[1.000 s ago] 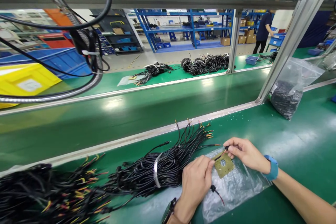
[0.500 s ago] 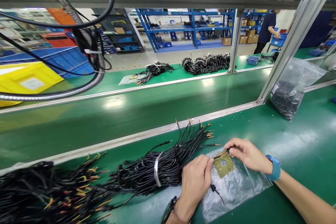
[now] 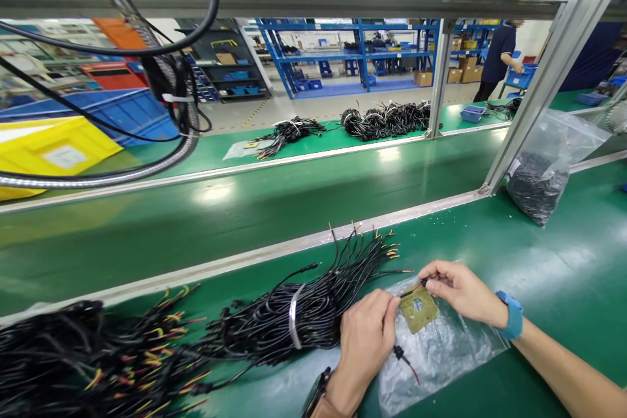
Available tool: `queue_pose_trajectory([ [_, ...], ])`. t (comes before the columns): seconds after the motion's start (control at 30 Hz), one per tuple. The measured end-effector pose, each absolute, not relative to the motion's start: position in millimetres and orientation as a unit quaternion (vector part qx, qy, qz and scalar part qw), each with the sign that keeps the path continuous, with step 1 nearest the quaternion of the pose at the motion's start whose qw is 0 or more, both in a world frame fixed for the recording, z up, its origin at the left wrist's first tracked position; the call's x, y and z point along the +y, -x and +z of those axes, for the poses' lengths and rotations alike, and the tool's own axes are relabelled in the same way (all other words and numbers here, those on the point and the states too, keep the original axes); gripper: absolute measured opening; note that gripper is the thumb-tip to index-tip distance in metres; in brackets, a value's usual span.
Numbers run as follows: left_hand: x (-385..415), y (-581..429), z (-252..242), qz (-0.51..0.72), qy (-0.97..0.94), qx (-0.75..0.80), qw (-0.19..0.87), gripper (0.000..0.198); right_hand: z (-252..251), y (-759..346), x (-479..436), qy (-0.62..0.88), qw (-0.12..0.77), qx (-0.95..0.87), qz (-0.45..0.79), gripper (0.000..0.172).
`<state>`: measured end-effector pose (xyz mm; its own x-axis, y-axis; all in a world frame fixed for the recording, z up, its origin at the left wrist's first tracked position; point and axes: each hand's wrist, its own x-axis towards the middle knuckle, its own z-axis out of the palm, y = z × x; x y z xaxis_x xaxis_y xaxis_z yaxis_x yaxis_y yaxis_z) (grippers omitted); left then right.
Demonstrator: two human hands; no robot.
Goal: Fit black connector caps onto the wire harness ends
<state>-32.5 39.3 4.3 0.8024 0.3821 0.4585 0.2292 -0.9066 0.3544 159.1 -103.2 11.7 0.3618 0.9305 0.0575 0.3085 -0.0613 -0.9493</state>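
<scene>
My left hand [image 3: 367, 330] is closed on a thin black cable [image 3: 407, 292] whose reddish wire end runs toward my right hand [image 3: 453, 287]. Thumb and fingertips of the right hand pinch a small black part [image 3: 424, 282] at that wire end. Beneath both hands lie a yellowish square plate [image 3: 420, 317] with a hole in it and a clear plastic bag [image 3: 441, 366]. A short black connector with a dark red wire [image 3: 405, 363] rests on the bag, just below my left hand. Left of that hand is a bundle of black cables [image 3: 313, 313] tied with a white band.
More black cables with red and yellow ends [image 3: 98, 366] are heaped at the left. A metal post [image 3: 539, 78] rises behind a bag of black parts [image 3: 536, 186]. Cable bundles [image 3: 386, 121] lie across the green belt [image 3: 274, 183]. A person [image 3: 499, 59] stands at the far right.
Both hands hold nearly the same pose over the plate and bag. The whole view has shifted very slightly; nothing has been let go.
</scene>
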Motion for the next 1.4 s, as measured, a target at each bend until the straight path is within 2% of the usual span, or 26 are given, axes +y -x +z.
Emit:
queue_pose_trajectory([
  [0.2,36.7,33.5,3.8,0.266,-0.945,0.117,0.152,0.023,10.7,-145.4,-100.9,0.655,0.497,-0.479,0.308,0.014],
  [0.6,25.2,34.9,2.7,0.266,-0.923,0.115,0.252,0.020,9.2,-133.2,-104.1,0.659,0.425,-0.590,0.192,0.011],
  [0.8,24.8,35.5,4.2,0.257,-0.923,0.110,0.265,0.023,4.3,-131.4,-102.3,0.647,0.413,-0.611,0.193,0.012],
  [1.23,21.6,36.0,-1.0,0.245,-0.922,0.101,0.283,0.025,0.8,-122.0,-101.9,0.643,0.450,-0.582,0.213,0.015],
  [1.4,21.6,35.3,-4.7,0.243,-0.926,0.098,0.273,0.025,0.1,-123.8,-100.6,0.637,0.431,-0.606,0.205,0.015],
])
